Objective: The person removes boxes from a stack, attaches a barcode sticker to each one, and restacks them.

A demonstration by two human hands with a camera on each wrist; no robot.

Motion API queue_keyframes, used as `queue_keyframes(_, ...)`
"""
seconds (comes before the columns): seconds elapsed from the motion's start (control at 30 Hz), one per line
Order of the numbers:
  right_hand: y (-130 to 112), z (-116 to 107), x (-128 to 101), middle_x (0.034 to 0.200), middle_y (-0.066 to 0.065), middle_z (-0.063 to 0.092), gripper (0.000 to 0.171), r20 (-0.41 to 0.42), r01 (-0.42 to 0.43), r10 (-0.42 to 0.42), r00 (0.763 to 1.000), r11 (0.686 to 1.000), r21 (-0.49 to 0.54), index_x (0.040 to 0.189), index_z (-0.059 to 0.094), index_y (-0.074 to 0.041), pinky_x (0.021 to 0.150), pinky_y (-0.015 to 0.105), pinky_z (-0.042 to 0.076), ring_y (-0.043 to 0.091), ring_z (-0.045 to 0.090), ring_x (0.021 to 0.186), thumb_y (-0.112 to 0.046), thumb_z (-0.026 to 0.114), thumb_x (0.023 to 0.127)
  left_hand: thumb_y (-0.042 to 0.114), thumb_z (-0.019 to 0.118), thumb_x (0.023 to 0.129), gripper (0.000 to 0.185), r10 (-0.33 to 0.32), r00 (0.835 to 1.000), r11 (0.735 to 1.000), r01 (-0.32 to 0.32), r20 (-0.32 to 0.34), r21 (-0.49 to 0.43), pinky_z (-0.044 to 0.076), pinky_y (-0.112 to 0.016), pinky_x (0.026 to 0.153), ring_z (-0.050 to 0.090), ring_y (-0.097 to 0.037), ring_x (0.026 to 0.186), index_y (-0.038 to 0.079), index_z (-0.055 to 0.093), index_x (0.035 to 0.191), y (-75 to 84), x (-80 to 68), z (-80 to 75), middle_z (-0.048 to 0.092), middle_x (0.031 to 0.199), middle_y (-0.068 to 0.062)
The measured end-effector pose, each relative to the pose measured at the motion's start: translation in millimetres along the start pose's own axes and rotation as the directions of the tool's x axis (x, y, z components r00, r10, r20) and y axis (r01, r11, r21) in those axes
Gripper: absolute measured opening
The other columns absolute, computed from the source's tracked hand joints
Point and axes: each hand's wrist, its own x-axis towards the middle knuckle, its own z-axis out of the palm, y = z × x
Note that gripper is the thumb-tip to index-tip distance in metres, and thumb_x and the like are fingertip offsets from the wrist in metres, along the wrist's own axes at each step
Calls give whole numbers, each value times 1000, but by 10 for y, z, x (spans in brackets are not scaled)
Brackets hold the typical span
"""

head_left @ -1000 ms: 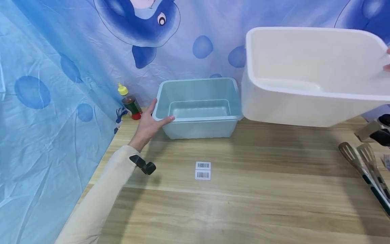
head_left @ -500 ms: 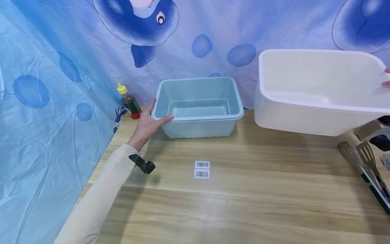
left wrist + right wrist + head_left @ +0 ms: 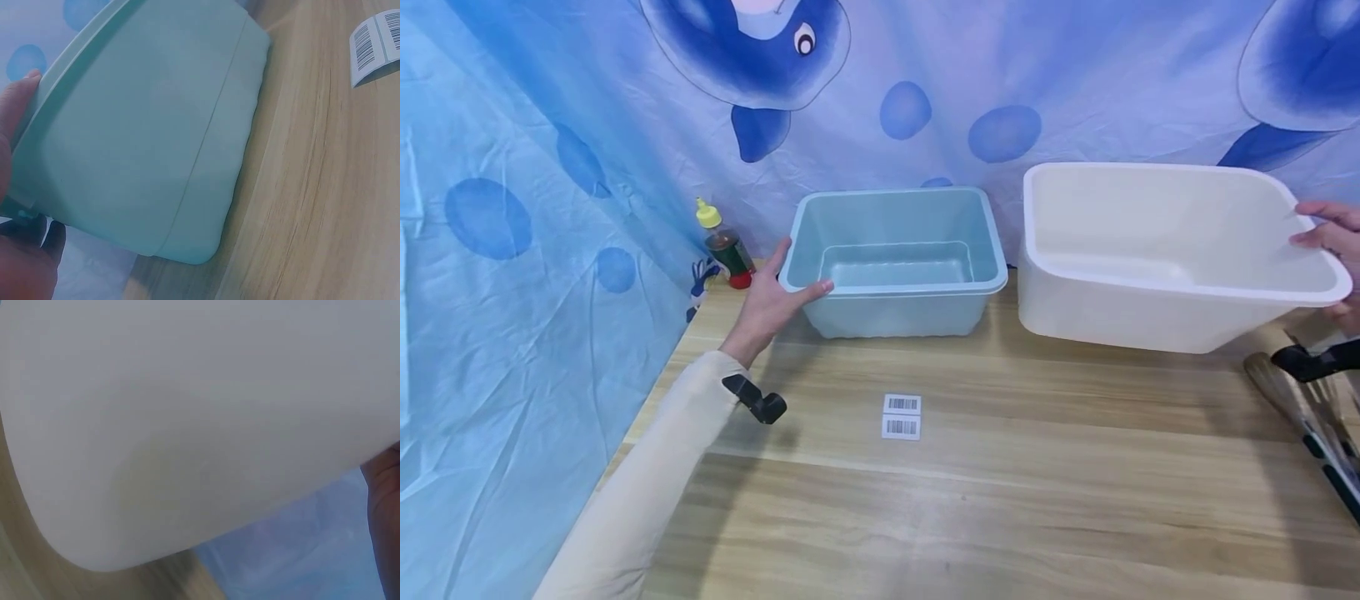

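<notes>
While the left hand [image 3: 764,308] grips a pale-teal rectangular plastic basin [image 3: 898,315] on the wood-grain tabletop [image 3: 1037,500], the right hand [image 3: 1342,242] holds a white round-cornered plastic tub [image 3: 1127,312] just beside it by one end only, so the tub might twist and bump the basin.

Behind the wood-grain tabletop [image 3: 1000,475] hangs a violet-blue back cloth [image 3: 970,50], printed with a big cartoon whale [image 3: 756,67] at the upper left, a second blue figure [image 3: 1315,75] at the upper right, and oval spots [image 3: 905,110] between them; on the left side there is a lighter blue side cloth [image 3: 497,350], which is wrinkled and bears similar spots; the grain runs from left to right; the light makes a pale reflection [image 3: 917,508] on the wood.
</notes>
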Motion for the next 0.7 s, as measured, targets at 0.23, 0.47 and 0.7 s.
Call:
queue_keyframes(0.23,166,27,-49,72,0,71,39,-42,-71,82,996,976,205,101,69,-19,18,27,14,16,58,34,7,40,96,55,76,75,104,-12,1000,1000,12,10,3,37,-57,110,34,-32,140,33,13,155,7,-5,41,27,159,-6)
queue_keyframes(0.47,315,28,-69,80,-3,72,35,-42,-108,118,992,977,185,106,69,-20,21,27,25,17,60,39,5,45,97,55,76,76,103,-8,1000,1000,9,7,-9,37,-56,111,35,-31,139,32,15,155,-13,-7,69,29,158,-6)
queue_keyframes(0.7,447,99,-85,87,3,73,30,-52,-42,60,997,953,300,105,67,-7,30,24,43,17,68,52,12,46,94,52,76,77,102,6,1000,1000,-6,9,-1,35,-56,112,34,-31,140,30,14,155,-24,7,91,29,158,-7)
